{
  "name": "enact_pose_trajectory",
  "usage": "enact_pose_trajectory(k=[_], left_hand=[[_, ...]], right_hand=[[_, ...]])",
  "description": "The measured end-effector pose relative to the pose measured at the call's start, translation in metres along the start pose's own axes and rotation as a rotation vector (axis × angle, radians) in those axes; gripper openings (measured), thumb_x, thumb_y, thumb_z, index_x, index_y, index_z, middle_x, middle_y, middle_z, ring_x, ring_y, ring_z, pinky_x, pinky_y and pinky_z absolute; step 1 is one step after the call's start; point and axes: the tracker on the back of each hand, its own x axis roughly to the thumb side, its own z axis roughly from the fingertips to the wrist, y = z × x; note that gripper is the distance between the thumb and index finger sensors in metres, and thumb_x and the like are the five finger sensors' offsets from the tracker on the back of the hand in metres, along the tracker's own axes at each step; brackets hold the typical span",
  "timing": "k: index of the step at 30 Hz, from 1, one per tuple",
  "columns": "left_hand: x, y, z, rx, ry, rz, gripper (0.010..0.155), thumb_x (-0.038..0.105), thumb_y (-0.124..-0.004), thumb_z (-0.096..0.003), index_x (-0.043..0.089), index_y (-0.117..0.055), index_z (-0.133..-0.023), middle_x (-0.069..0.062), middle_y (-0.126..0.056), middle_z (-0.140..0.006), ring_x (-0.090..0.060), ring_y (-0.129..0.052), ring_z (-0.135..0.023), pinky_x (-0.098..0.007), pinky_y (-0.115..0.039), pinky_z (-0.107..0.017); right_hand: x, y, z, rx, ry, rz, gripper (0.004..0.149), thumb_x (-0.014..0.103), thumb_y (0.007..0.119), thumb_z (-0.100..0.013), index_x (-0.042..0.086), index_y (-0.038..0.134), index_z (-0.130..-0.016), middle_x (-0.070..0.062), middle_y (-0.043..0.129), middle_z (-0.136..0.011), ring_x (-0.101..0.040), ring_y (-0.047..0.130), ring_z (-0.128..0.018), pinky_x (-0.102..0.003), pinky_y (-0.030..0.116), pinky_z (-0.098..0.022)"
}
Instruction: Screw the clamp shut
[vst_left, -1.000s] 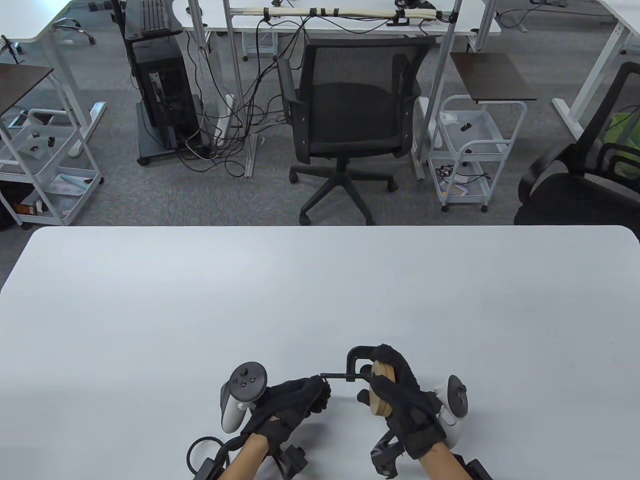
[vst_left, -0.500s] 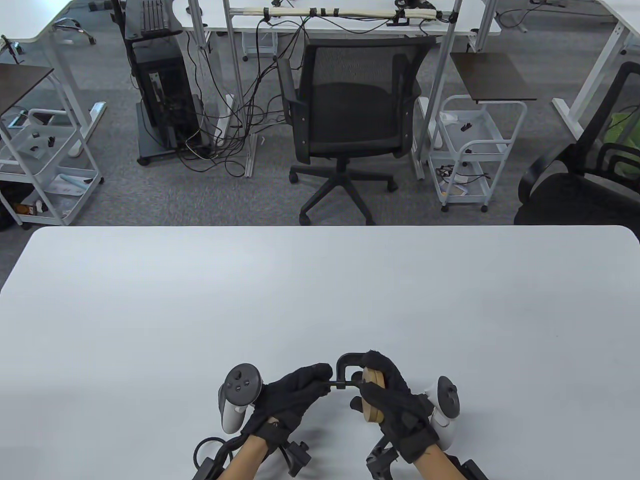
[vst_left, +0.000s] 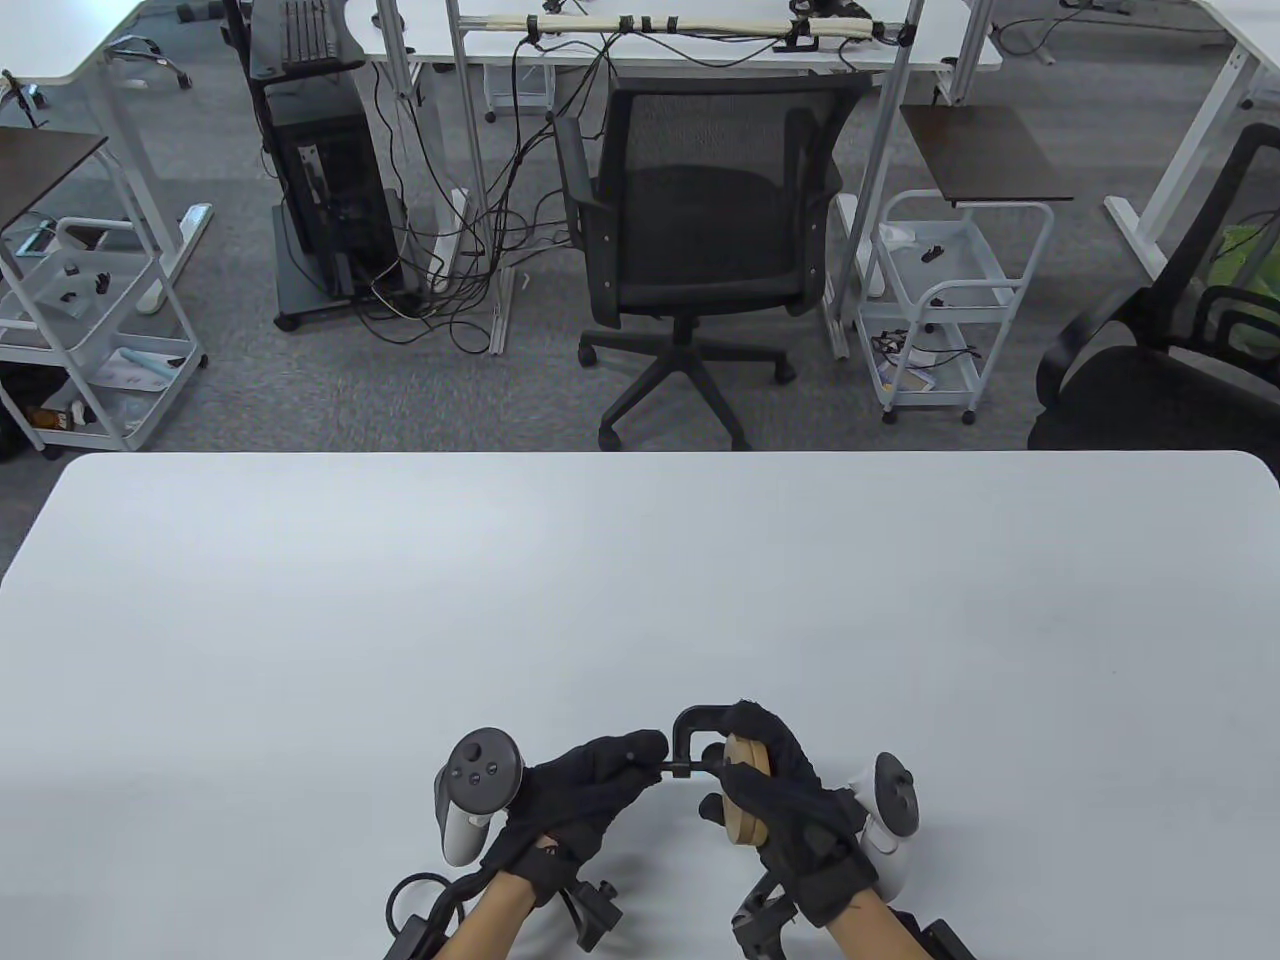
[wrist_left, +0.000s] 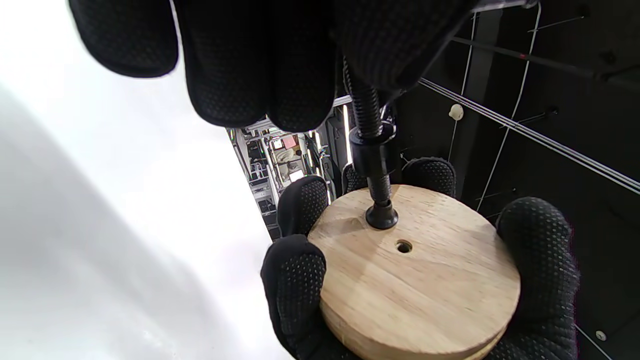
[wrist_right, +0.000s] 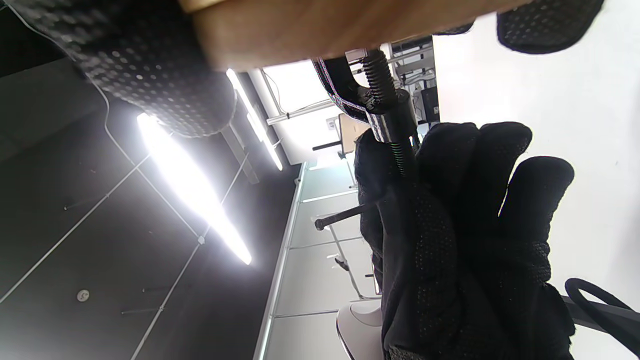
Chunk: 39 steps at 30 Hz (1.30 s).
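one black c-clamp (vst_left: 697, 735) is held above the near edge of the white tabletop (vst_left: 640, 600), a little right of the middle, with its curved frame arching toward the far side and its screw (wrist_left: 369, 150) lying left to right. the screw's round pad (wrist_left: 381, 217) presses against the flat face of a wooden disc (wrist_left: 415, 280), just beside a small hole in the wood; in the left wrist view the threaded rod runs through the clamp's collar and ends on the disc. the right hand (vst_left: 790, 800) grips the disc on edge, fingers (wrist_left: 300, 280) wrapped around its rim on both sides, closed firmly on it, so the disc and the clamp frame are held together off the surface. the left hand (vst_left: 575, 790) reaches in from the left and its fingers (wrist_right: 450, 200) are curled closed around the outer end of the screw; in the right wrist view the thin cross handle (wrist_right: 345, 215) sticks out past the glove. a grey and white tracker (vst_left: 478, 790) sits on the back of the left hand and a white one (vst_left: 890, 815) on the right. beyond the far edge of the tabletop stands a black office chair (vst_left: 700, 230) on grey carpet, with a white wire cart (vst_left: 940, 300) to its right and another (vst_left: 80, 330) at the far left.
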Motion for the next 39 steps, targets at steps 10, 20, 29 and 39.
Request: enact_pose_trajectory(k=[10, 20, 29, 39], left_hand=[[-0.013, 0.015, 0.002, -0.007, 0.143, -0.109, 0.069, 0.064, -0.07, -0.0522, 0.011, -0.078, -0.097, -0.02, -0.082, -0.095, -0.047, -0.08, -0.083, -0.06, -0.072, -0.056], [-0.019, 0.003, 0.0, -0.097, 0.163, 0.124, 0.074, 0.062, -0.066, -0.0553, 0.006, -0.071, -0.104, -0.019, -0.08, -0.099, -0.046, -0.079, -0.086, -0.061, -0.07, -0.058], [-0.007, 0.008, -0.001, -0.011, 0.041, 0.061, 0.053, 0.043, -0.075, -0.0543, 0.025, -0.071, -0.105, -0.012, -0.083, -0.097, -0.039, -0.084, -0.086, -0.06, -0.072, -0.059], [0.0, 0.011, -0.001, 0.01, -0.038, 0.034, 0.045, 0.031, -0.081, -0.0508, 0.031, -0.08, -0.096, -0.008, -0.086, -0.096, -0.036, -0.086, -0.086, -0.06, -0.073, -0.06]], right_hand=[[0.006, -0.005, 0.002, -0.084, -0.049, -0.03, 0.076, 0.053, 0.092, -0.046, 0.021, 0.056, -0.104, 0.003, 0.045, -0.112, -0.054, 0.051, -0.091, -0.069, 0.066, -0.05], [0.002, 0.0, 0.002, -0.014, -0.018, -0.027, 0.076, 0.053, 0.092, -0.046, 0.021, 0.056, -0.105, 0.003, 0.045, -0.113, -0.054, 0.05, -0.091, -0.069, 0.066, -0.051], [0.001, 0.0, 0.001, -0.014, -0.016, -0.035, 0.076, 0.053, 0.092, -0.046, 0.021, 0.056, -0.105, 0.003, 0.045, -0.113, -0.054, 0.05, -0.091, -0.069, 0.065, -0.051], [0.0, 0.0, 0.002, -0.01, -0.008, -0.026, 0.076, 0.053, 0.092, -0.046, 0.02, 0.056, -0.105, 0.002, 0.045, -0.113, -0.055, 0.05, -0.091, -0.069, 0.065, -0.051]])
